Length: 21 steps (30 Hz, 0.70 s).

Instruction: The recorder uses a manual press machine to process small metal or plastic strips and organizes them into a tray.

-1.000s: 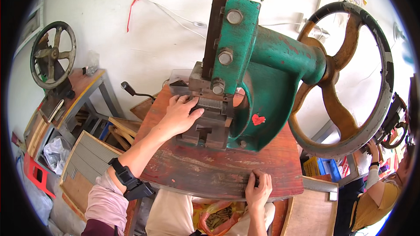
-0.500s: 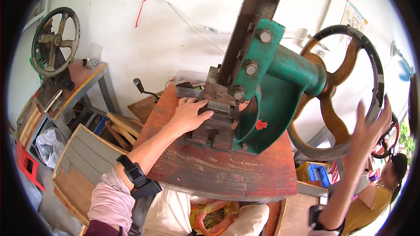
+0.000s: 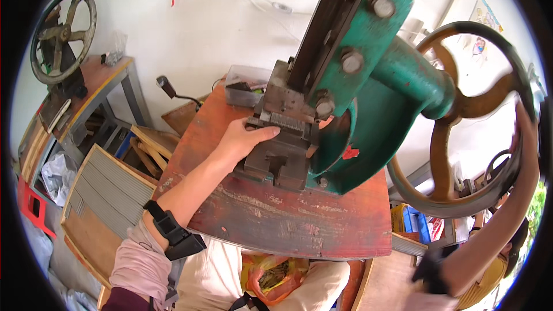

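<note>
On the wooden table (image 3: 288, 224): green press (image 3: 383, 115) | left hand (image 3: 245, 138): thumb on die block (image 3: 260, 161), fingers partly hidden, closure unclear | right hand (image 3: 527, 124): blurred at rim of handwheel (image 3: 455, 107), grip indiscernible

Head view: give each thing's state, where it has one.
Left hand, thumb on the metal block, other fingers mostly hidden.
Right hand, at the rim of the large handwheel, grip unclear.
Large handwheel, partly blurred.
Small handwheel, untouched.
Clear box, open, dark items inside.
Orange bag, open, small pieces inside.
Wooden tray, partly covered with grey strips.
</note>
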### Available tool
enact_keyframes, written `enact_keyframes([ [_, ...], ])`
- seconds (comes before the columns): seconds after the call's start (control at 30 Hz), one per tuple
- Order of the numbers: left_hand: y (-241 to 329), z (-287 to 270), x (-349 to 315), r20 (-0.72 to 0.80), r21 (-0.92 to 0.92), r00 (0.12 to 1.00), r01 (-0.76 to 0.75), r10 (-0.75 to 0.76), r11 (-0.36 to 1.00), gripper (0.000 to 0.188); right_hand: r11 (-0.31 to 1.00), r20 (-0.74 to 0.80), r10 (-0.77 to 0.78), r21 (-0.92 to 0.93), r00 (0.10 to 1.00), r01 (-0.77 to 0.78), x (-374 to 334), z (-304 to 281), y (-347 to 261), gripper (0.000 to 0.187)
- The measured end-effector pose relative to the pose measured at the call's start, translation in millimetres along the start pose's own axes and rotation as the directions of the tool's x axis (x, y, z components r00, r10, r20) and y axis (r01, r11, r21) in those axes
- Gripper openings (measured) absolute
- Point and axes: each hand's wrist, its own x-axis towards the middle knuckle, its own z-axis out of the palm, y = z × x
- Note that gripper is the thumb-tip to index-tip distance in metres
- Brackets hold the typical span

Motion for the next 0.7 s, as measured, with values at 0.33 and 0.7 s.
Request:
enact_keyframes([
  [0.33, -8, -9, -2, -0.031, 0.069, 0.998, -0.05, 0.052, 0.996, 0.038, 0.936, -0.2, 0.133, 0.348, 0.971, -0.057, -197, 150, 73, 0.022],
  [0.7, -1, -1, -3, -0.079, 0.058, 0.997, 0.021, -0.016, 0.998, 0.038, 0.923, -0.064, 0.17, 0.359, 0.983, -0.136, -34, 35, -57, 0.039],
])
